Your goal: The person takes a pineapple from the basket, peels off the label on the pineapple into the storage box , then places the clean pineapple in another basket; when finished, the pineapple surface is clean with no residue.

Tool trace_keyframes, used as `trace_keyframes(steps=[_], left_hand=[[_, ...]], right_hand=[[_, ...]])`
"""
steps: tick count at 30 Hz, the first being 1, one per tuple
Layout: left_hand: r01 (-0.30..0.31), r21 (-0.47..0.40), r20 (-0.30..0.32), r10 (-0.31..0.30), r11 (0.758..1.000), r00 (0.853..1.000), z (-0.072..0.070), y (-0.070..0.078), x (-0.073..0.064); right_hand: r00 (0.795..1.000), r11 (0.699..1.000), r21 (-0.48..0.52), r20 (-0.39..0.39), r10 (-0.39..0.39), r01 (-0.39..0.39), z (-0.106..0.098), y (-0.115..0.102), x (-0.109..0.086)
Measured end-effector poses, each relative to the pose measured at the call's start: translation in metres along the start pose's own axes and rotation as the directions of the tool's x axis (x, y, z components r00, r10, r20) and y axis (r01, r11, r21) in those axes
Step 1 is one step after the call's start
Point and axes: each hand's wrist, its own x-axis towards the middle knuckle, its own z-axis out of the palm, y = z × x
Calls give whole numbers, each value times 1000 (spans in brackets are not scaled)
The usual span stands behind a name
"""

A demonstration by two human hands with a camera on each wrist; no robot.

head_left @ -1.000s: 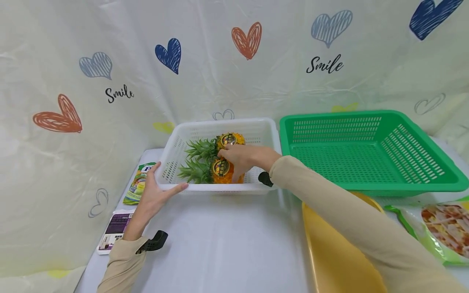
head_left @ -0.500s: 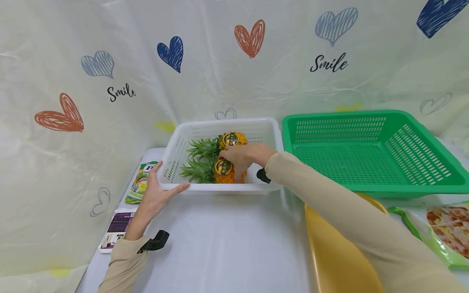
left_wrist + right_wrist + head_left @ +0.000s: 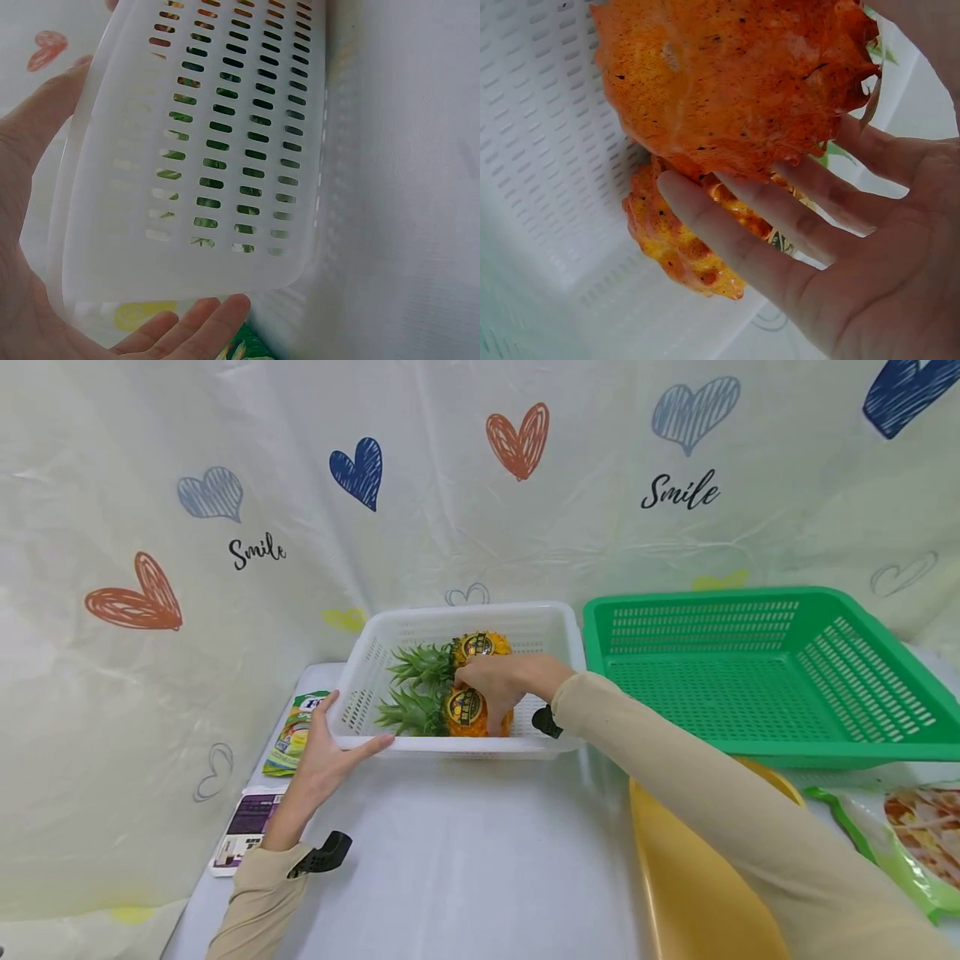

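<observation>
Two small orange pineapples lie side by side in a white slotted basket (image 3: 348, 693), green leaves to the left. My right hand (image 3: 498, 683) is over the near pineapple (image 3: 467, 710), thumb on its near side and fingers reaching between it and the far pineapple (image 3: 480, 645). The right wrist view shows those fingers against the near fruit's orange skin (image 3: 727, 82). At the basket's front left corner my left hand (image 3: 327, 756) is spread, thumb along the front rim and fingers up the left side. In the left wrist view its fingers (image 3: 202, 330) look nearly straight against the wall.
Right of the white basket stands a green slotted basket (image 3: 697, 693). A yellow container (image 3: 697, 877) is below my right forearm, beside a green-edged food bag (image 3: 892, 827). Left are a green packet (image 3: 288, 739) and a purple-and-white box (image 3: 243, 831). A printed curtain hangs behind.
The whole scene has shifted slightly right in the head view. Both hands keep their places on the basket and the near pineapple, which still lies in the basket.
</observation>
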Motion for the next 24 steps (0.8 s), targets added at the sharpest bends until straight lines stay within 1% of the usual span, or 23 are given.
trace_keyframes(steps=[7,10,18,21,24], left_hand=[[-8,12,-1,8,1000,1000,1,1,0],[-7,17,1,7,1000,1000,1,1,-1],[-13,12,3,13,1000,1000,2,1,-1],[-13,10,3,13,1000,1000,2,0,-1],[-13,4,3,13,1000,1000,2,0,-1]], right_hand=[[996,999,14,-77,-51,52,-1,2,-9],[993,998,19,-96,-61,64,-3,3,-14],[993,991,110,-103,-62,74,-12,17,-31],[990,985,144,-123,-73,90,-17,23,-41],[986,980,177,-157,-63,91,-24,27,-53]])
